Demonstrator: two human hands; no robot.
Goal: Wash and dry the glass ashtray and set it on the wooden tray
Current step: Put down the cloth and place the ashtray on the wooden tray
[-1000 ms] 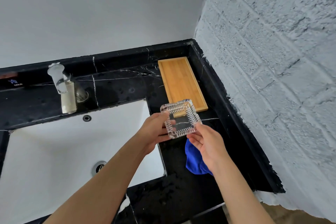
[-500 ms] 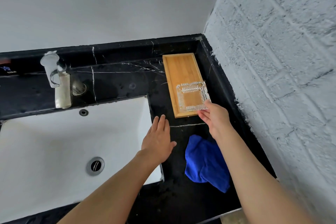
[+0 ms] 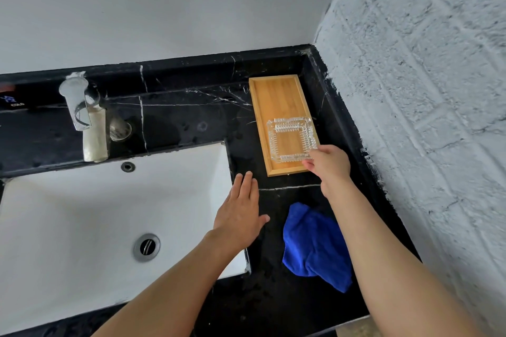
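The square clear glass ashtray sits flat on the near half of the wooden tray, which lies on the black marble counter by the brick wall. My right hand pinches the ashtray's near right corner with its fingertips. My left hand rests flat and empty, fingers together, on the counter at the sink's right rim.
A blue cloth lies crumpled on the counter under my right forearm. The white sink with its drain fills the left. A chrome tap stands behind it. The brick wall closes off the right.
My left hand let go of the ashtray and dropped flat onto the counter. My right hand carried the ashtray away from me and brought it down onto the wooden tray.
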